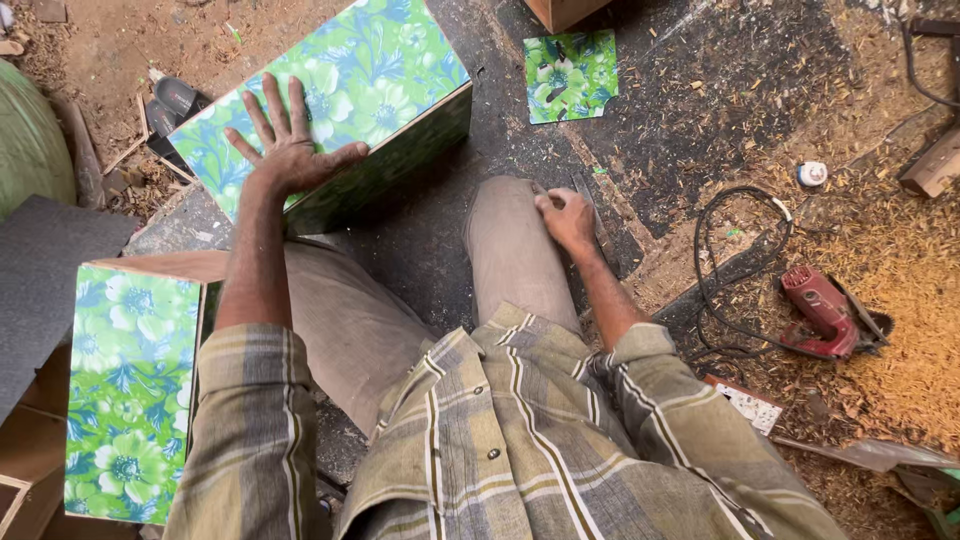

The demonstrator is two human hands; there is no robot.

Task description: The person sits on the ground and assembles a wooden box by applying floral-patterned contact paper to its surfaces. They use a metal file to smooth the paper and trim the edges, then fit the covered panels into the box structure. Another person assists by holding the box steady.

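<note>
The person sits on a dark, dusty workshop floor (440, 230), knees drawn up, wearing a striped plaid shirt (520, 440) and grey-brown trousers.

The left hand (290, 150) lies flat with its fingers spread wide on the top face of a box-shaped panel piece (380, 80) covered in green and blue floral laminate. The palm presses on the near corner of that top face, close to the edge that faces the person; the hand grips nothing. The box stands on the floor ahead and to the left of the left knee, its darker side face turned toward the person.

The right hand (566, 215) rests by the right knee with its fingers curled down around a thin, dark, narrow tool or strip (600, 225) that lies along the floor; what exactly it is cannot be told, nor how tightly it is held.

A second floral-laminated panel (130, 390) stands at the lower left beside the left elbow. A small square offcut (571, 76) of the same laminate lies on the floor farther ahead. To the right, amid sawdust (900, 330), sits a red power tool (825, 312) with its black cable (725, 265) looping across the floor, and a small white round object (812, 173) lies beyond it.
</note>
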